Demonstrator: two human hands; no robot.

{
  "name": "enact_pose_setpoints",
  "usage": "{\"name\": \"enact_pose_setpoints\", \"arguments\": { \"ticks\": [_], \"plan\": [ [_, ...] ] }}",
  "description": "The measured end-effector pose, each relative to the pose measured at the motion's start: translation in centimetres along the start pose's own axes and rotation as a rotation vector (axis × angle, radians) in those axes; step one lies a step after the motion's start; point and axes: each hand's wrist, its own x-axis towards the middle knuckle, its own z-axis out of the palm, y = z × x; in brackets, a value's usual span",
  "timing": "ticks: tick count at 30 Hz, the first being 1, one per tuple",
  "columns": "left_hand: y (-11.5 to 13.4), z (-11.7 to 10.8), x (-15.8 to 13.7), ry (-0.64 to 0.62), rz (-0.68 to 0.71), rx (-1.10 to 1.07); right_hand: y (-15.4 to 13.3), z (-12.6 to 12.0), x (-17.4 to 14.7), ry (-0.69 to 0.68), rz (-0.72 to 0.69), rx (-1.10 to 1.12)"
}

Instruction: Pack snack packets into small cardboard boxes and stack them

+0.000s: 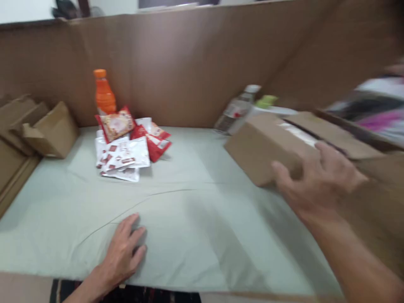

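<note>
My left hand (124, 250) rests palm down on the pale green cloth (176, 227), fingers apart and nothing in them. At the right, my right hand (325, 181) grips the near side of a closed-looking brown cardboard box (268, 145), which has a white strip on top. The box looks slightly tilted, and motion blurs it and the hand. Farther from my left hand lies a pile of packets: white sachets with brown squares (124, 155) and red snack packets (115, 124). Behind them stands an orange bottle (105, 97) with an orange cap.
A clear bottle (236, 110) leans behind the box, beside something with a light green top (267, 101). Open cardboard boxes (55, 132) stand at the left. A tall cardboard wall (176, 63) runs along the back. A larger carton (385, 181) with blurred contents is at the right.
</note>
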Motion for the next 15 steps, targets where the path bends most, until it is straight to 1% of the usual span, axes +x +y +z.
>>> {"name": "enact_pose_setpoints", "arguments": {
  "ticks": [1,3,5,6,8,10,13,15],
  "plan": [
    [0.3,-0.1,-0.1,-0.016,-0.03,-0.001,-1.5,0.5,-1.9,-0.127,-0.019,0.066],
    [0.2,-0.8,-0.2,-0.014,-0.059,0.012,-5.1,1.8,-6.3,-0.371,-0.119,0.185],
    [-1.1,-2.4,-0.1,0.013,-0.067,0.032,-9.1,2.9,-10.8,-0.575,-0.237,0.211],
    [-2.4,-3.6,0.2,0.04,-0.076,0.05,-10.9,3.3,-12.8,-0.642,-0.29,0.216],
    [-6.0,-7.1,1.4,0.125,-0.126,0.106,-13.8,3.7,-15.8,-0.657,-0.344,0.198],
    [-10.9,-11.6,3.6,0.238,-0.222,0.177,-15.2,3.9,-17.4,-0.614,-0.367,0.175],
    [-18.4,-18.6,7.8,0.401,-0.398,0.28,-15.1,3.9,-18.0,-0.544,-0.395,0.164],
    [-22.3,-22.2,10.5,0.455,-0.49,0.321,-14.7,3.9,-17.7,-0.514,-0.418,0.16]
  ]
}}
